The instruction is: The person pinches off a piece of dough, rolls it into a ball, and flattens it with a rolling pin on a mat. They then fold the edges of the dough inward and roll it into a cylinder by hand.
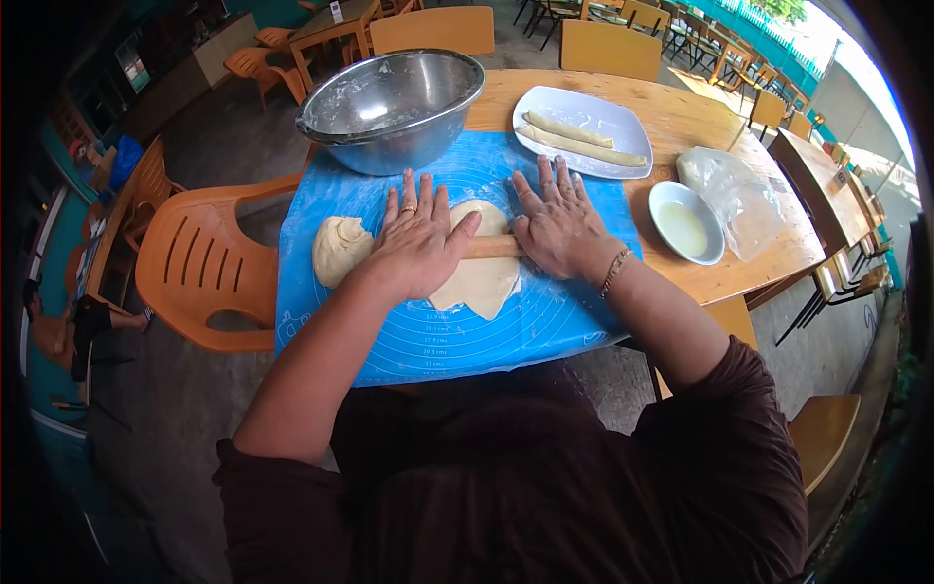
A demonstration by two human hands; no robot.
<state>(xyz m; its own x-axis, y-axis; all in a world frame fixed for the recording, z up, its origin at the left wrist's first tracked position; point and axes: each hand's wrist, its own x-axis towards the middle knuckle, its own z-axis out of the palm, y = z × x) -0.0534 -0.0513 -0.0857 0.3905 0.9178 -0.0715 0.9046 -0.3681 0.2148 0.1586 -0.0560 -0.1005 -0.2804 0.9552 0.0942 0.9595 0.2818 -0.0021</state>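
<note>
A flattened sheet of pale dough (pixel 484 282) lies on a blue silicone mat (pixel 428 341). Across it rests a wooden rolling pin (pixel 492 247), mostly hidden under my palms. My left hand (pixel 416 243) presses flat on the pin's left part, fingers spread, a ring on one finger. My right hand (pixel 556 226) presses flat on its right part, a bracelet at the wrist. A lump of unrolled dough (pixel 340 248) sits just left of my left hand.
A large steel bowl (pixel 391 107) stands at the mat's far edge. A white plate (pixel 623 125) holds two rolled dough sticks (pixel 582 144). To the right are a small white bowl of liquid (pixel 686 226) and a plastic bag (pixel 732 190). An orange chair (pixel 199 263) stands left.
</note>
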